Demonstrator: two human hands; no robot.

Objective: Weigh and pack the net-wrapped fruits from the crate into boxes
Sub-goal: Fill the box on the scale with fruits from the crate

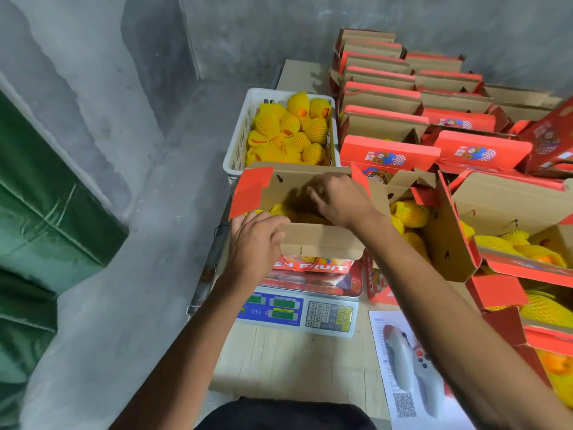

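A red cardboard box (322,240) with open flaps stands on the electronic scale (297,311). Net-wrapped yellow fruits (280,210) lie inside it. My left hand (255,240) grips the box's near-left corner by the front flap. My right hand (339,200) reaches into the box from above, its fingers curled down among the fruits; what they touch is hidden. Behind the box a white plastic crate (238,141) holds several more net-wrapped fruits (291,131).
Rows of empty red boxes (384,97) stand at the back right. Open boxes with fruit (502,225) crowd the right side. A printed sheet (403,367) lies on the wooden table (279,361). Grey concrete floor and a green cloth (37,218) lie to the left.
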